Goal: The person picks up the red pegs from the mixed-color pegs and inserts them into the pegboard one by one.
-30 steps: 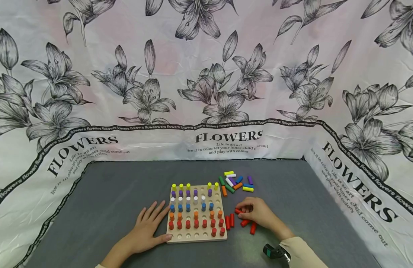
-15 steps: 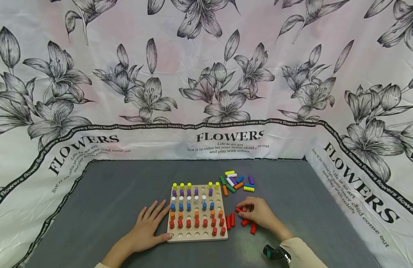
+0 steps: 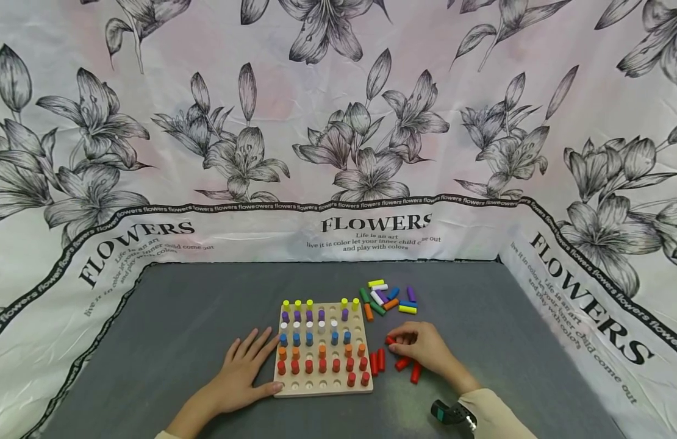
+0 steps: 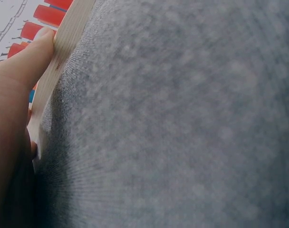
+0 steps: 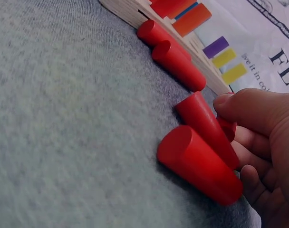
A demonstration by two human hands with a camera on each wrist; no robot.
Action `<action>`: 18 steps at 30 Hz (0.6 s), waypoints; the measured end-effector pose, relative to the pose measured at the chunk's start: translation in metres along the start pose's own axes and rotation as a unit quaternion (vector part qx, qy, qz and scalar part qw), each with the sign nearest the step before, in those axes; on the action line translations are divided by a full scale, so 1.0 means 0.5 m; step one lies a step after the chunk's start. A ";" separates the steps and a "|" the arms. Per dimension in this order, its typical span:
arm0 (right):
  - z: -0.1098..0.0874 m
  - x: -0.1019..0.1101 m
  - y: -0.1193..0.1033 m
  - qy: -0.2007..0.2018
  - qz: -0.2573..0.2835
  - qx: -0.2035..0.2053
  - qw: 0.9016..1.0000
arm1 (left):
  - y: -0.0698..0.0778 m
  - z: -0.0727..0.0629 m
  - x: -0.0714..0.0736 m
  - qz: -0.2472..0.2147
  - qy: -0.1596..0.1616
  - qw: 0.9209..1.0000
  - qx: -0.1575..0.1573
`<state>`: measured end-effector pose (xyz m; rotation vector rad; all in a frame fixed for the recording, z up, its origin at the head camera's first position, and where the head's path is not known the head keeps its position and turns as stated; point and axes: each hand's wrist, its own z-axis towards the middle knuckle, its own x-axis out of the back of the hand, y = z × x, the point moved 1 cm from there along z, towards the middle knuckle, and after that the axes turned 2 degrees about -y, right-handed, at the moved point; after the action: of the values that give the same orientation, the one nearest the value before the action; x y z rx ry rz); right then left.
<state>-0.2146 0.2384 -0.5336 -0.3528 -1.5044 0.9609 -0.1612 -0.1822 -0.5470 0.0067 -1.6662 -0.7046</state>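
Observation:
A wooden pegboard point(image 3: 316, 393) holds rows of coloured pegs, with several holes open in its front row. My left hand point(image 3: 239, 378) lies with spread, straight fingers along the board's left side, its thumb on the front left corner. In the left wrist view that thumb point(image 4: 33, 59) rests against the board's edge beside red pegs. To the right of the board, my right hand point(image 3: 426, 350) pinches a red peg point(image 5: 227, 129) between thumb and fingers, low over the table. Two loose red pegs point(image 5: 201, 164) lie beneath and beside this hand; its fingers partly hide one.
Two more red pegs point(image 3: 377, 361) lie along the board's right edge. Behind them is a pile of mixed pegs point(image 3: 390, 299) in green, white, purple, blue, orange and yellow. A floral curtain point(image 3: 371, 140) borders the grey table point(image 3: 207, 292) at the back and sides.
The red peg in my right hand has tipped and risen slightly between the fingers. My left hand and the board have stayed in place.

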 end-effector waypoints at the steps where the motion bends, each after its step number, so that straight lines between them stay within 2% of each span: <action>1: 0.000 0.000 -0.001 0.000 0.000 -0.002 1.000 | -0.001 0.000 -0.001 0.000 0.001 1.000 0.000; 9: 0.002 -0.004 -0.025 -0.006 0.022 -0.025 0.999 | -0.005 0.001 -0.006 0.003 0.011 1.000 -0.004; 18: 0.001 -0.009 -0.058 -0.002 0.061 -0.037 0.997 | -0.002 0.001 -0.003 0.004 0.006 1.000 -0.001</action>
<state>-0.2052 0.2173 -0.5153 -0.5014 -1.5383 1.0039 -0.1615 -0.1821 -0.5487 0.0036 -1.6524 -0.6994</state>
